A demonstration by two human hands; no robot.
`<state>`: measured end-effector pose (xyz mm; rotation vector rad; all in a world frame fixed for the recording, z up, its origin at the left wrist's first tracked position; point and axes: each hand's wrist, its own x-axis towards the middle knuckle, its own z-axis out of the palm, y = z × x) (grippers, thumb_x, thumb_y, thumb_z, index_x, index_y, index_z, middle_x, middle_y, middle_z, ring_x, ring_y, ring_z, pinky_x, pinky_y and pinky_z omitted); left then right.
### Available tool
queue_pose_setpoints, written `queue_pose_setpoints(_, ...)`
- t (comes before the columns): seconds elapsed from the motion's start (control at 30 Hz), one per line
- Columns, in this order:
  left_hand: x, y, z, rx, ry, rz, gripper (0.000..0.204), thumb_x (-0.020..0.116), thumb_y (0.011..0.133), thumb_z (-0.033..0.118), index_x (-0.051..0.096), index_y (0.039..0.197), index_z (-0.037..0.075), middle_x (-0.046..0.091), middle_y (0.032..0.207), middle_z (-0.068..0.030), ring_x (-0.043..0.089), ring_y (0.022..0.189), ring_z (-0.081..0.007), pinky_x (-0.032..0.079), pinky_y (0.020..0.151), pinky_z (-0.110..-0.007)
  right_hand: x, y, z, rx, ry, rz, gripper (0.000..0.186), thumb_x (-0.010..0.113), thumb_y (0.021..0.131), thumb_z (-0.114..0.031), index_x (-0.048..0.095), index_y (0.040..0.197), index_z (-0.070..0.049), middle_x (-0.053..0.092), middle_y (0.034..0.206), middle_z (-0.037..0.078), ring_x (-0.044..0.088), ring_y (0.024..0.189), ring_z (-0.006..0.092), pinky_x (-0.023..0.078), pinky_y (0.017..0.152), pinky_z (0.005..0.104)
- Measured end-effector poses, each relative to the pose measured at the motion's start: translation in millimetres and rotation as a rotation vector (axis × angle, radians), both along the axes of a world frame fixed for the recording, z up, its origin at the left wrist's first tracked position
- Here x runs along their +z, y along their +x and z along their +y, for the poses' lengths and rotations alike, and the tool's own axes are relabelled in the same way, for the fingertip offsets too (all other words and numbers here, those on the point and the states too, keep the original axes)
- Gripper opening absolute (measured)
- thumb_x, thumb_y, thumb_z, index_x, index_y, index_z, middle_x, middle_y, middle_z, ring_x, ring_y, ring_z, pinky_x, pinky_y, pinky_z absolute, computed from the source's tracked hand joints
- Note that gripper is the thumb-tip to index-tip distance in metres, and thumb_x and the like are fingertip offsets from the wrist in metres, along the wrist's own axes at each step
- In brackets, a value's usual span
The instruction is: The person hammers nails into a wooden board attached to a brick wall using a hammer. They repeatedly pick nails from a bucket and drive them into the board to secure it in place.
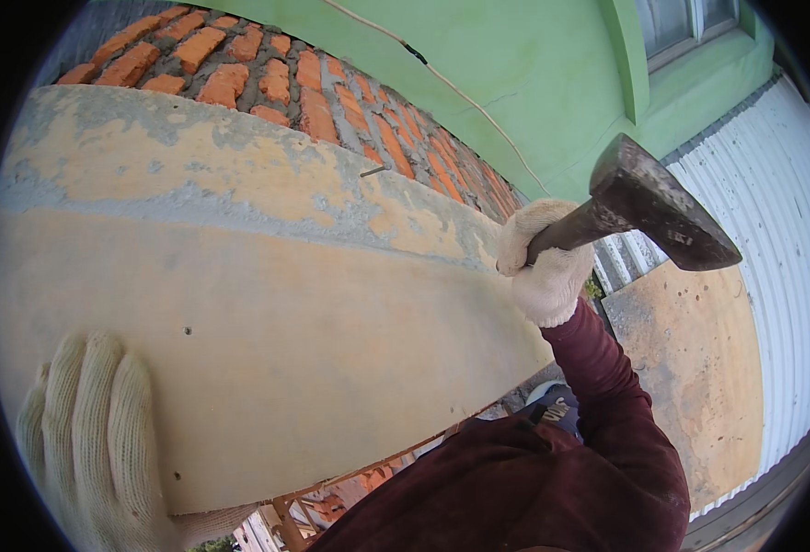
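Across the upper left runs a brick wall [224, 85] of rough orange blocks with thick grey mortar between them, and beyond it stands a pale green wall [534, 69] with a thin whitish cable [465, 95] slanting down across it — one short stretch of the cable is black. At the upper right a window [672, 26] with a light frame sits in the green wall, and below it spreads a white ribbed metal roof [768, 184] — a stained tan wooden sheet [699, 368], speckled with dark spots, lies there.
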<state>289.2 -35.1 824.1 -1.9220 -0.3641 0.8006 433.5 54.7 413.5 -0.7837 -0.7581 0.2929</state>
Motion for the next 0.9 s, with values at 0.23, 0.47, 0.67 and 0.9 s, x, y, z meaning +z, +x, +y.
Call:
queue_pose_setpoints(0.23, -4.5, 5.5, -2.3, 0.011, 0.086, 0.036, 0.092, 0.071, 0.083, 0.065, 0.055, 0.137, -0.008, 0.061, 0.138, -0.0243, 0.059, 0.129, -0.0425, 0.045, 0.106, -0.056, -9.9, 9.5, 25.0, 0.196, -0.384, -0.326, 0.04, 0.059, 0.101, -0.031, 0.058, 0.115, 0.007, 0.059, 0.074, 0.028, 0.063, 0.067, 0.0465, 0.048, 0.057, 0.0445)
queue_pose_setpoints(0.47, -2.7, 22.3, 11.7, -0.204, 0.072, 0.186, 0.09, 0.044, 0.09, 0.083, 0.071, 0.123, 0.004, 0.076, 0.118, -0.0108, 0.075, 0.104, -0.0268, 0.064, 0.084, -0.038, 2.3, 1.4, 5.9, 0.195, -0.059, 0.107, 0.052, 0.051, 0.103, -0.051, 0.058, 0.096, 0.0, 0.053, 0.064, 0.008, 0.053, 0.053, 0.0223, 0.041, 0.052, 0.0356)
queue_pose_setpoints(0.67, 36.3, 5.8, 38.1, -0.498, 0.0, 0.467, 0.092, 0.042, 0.09, 0.084, 0.072, 0.122, 0.003, 0.076, 0.116, -0.0115, 0.076, 0.101, -0.0267, 0.064, 0.083, -0.038, 2.4, 4.4, 20.8, 0.237, -0.31, -0.256, 0.04, 0.059, 0.101, -0.031, 0.06, 0.115, 0.006, 0.064, 0.077, 0.025, 0.065, 0.068, 0.0421, 0.049, 0.059, 0.0441)
queue_pose_setpoints(0.9, -4.9, 20.3, 13.7, -0.232, 0.09, 0.18, 0.091, 0.042, 0.09, 0.084, 0.072, 0.12, 0.004, 0.076, 0.116, -0.0118, 0.076, 0.101, -0.0257, 0.064, 0.082, -0.038, -1.0, 7.2, 2.8, 0.236, -0.101, 0.121, 0.04, 0.055, 0.102, -0.04, 0.06, 0.089, -0.002, 0.054, 0.063, 0.007, 0.054, 0.053, 0.0201, 0.039, 0.05, 0.0347)
